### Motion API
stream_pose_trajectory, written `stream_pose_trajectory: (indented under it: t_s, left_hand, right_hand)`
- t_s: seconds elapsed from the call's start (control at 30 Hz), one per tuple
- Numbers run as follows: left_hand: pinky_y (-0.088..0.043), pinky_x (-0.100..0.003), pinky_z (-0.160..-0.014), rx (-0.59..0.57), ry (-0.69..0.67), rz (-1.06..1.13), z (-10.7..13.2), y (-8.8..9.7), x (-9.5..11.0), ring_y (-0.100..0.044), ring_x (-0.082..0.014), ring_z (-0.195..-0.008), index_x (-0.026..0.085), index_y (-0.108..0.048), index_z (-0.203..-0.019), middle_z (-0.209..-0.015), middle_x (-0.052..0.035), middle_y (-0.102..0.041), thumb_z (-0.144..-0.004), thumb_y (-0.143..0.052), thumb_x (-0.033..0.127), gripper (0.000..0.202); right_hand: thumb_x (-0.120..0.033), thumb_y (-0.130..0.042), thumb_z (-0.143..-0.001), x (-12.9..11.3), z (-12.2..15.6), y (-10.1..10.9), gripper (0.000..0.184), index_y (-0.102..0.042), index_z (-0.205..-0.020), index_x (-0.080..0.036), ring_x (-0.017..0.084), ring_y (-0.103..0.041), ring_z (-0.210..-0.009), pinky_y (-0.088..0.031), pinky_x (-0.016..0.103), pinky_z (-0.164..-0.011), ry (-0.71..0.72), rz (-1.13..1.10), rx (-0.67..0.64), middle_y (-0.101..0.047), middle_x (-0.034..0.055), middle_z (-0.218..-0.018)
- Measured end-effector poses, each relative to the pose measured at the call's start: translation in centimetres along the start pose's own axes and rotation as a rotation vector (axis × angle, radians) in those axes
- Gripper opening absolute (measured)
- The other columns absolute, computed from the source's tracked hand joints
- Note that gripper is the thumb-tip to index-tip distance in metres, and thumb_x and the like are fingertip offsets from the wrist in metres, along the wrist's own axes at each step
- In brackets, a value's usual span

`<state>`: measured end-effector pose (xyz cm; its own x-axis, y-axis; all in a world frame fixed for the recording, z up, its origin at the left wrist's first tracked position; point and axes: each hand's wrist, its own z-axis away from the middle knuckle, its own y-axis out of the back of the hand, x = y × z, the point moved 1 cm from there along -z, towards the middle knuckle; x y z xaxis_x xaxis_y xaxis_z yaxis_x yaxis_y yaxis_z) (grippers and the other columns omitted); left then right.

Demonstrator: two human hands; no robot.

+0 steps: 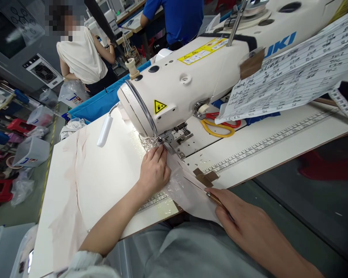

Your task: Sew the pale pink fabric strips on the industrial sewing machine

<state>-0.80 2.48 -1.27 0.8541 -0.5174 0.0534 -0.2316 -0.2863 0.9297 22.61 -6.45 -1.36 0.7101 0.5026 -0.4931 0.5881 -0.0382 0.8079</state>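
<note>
My left hand [155, 170] is by the sewing machine's presser foot, its fingers curled together on a pale, thin fabric [191, 195] and a crinkled clear film [147, 143]. In my right hand [240, 216] is an awl [216, 199] with a wooden handle and a metal collar. Its thin shaft points toward the machine, over the fabric. The fabric runs from under the foot to the table's front edge and hangs over it near my right hand. My left fingertips are partly hidden beside the foot of the white sewing machine [174, 81].
Yellow- and red-handled scissors [220, 127] lie behind a handwritten sheet [295, 73]. A small white lamp [104, 131] hangs left of the machine head. More pale fabric [71, 216] lies on the table's left side. Two people sit beyond a blue cloth bin [101, 98]. Clear bins stand left.
</note>
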Motion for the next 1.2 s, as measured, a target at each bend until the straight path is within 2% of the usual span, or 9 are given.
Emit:
stream_pose_trajectory:
  t_s: [0.17, 0.4, 0.67, 0.83, 1.0, 1.2]
  left_hand:
    - [-0.048, -0.048, -0.103, -0.016, -0.004, -0.057, 0.0, 0.2, 0.2, -0.05, -0.0334, -0.125, 0.001, -0.056, -0.131, -0.133, -0.0204, -0.058, -0.091, -0.043, 0.017, 0.045]
    - [-0.045, -0.048, -0.106, -0.038, -0.017, -0.08, 0.1, 0.6, 0.9, -0.05, -0.0332, -0.127, 0.003, -0.055, -0.13, -0.134, -0.0204, -0.057, -0.092, -0.041, 0.019, 0.044]
    - [-0.043, -0.047, -0.107, -0.112, -0.005, -0.09, 0.4, 1.1, 1.5, -0.048, -0.0328, -0.13, 0.005, -0.053, -0.133, -0.136, -0.0195, -0.056, -0.092, -0.041, 0.022, 0.046]
    - [-0.042, -0.049, -0.107, -0.137, -0.009, -0.057, 0.5, 1.2, 1.7, -0.048, -0.0339, -0.13, 0.002, -0.051, -0.135, -0.138, -0.0211, -0.054, -0.09, -0.042, 0.022, 0.05]
    - [-0.042, -0.049, -0.106, -0.127, -0.016, -0.037, 0.5, 1.3, 1.8, -0.049, -0.0336, -0.128, 0.003, -0.051, -0.135, -0.137, -0.0211, -0.055, -0.091, -0.042, 0.023, 0.05]
    - [-0.039, -0.05, -0.11, -0.061, -0.014, -0.063, 0.4, 1.0, 1.3, -0.049, -0.033, -0.127, 0.002, -0.053, -0.133, -0.136, -0.021, -0.056, -0.089, -0.045, 0.02, 0.048]
  right_hand:
    - [-0.013, -0.033, -0.096, -0.1, -0.8, 0.1, 0.028, -0.055, -0.114, -0.016, 0.016, -0.066, -0.059, -0.05, 0.027, -0.049, 0.033, 0.06, -0.008, -0.068, 0.004, -0.087]
    - [-0.012, -0.034, -0.094, 0.2, -1.6, -0.2, 0.028, -0.057, -0.108, -0.016, 0.017, -0.067, -0.059, -0.045, 0.028, -0.047, 0.071, 0.135, -0.005, -0.07, 0.0031, -0.083]
    - [-0.013, -0.032, -0.094, 0.1, -2.4, 0.0, 0.026, -0.057, -0.1, -0.017, 0.016, -0.063, -0.058, -0.041, 0.027, -0.048, 0.056, 0.149, -0.095, -0.066, 0.0026, -0.078]
    - [-0.011, -0.035, -0.091, -0.1, -3.0, -0.2, 0.024, -0.056, -0.097, -0.019, 0.016, -0.063, -0.059, -0.038, 0.027, -0.047, 0.06, 0.124, -0.091, -0.066, 0.0025, -0.079]
    - [-0.009, -0.033, -0.092, -0.3, -3.7, -0.6, 0.024, -0.055, -0.096, -0.018, 0.015, -0.062, -0.056, -0.037, 0.024, -0.046, 0.091, 0.135, -0.066, -0.065, 0.0021, -0.077]
    - [-0.01, -0.033, -0.092, -0.6, -4.6, -1.1, 0.024, -0.055, -0.097, -0.018, 0.015, -0.061, -0.059, -0.037, 0.023, -0.049, 0.057, 0.14, -0.113, -0.065, 0.0029, -0.079]
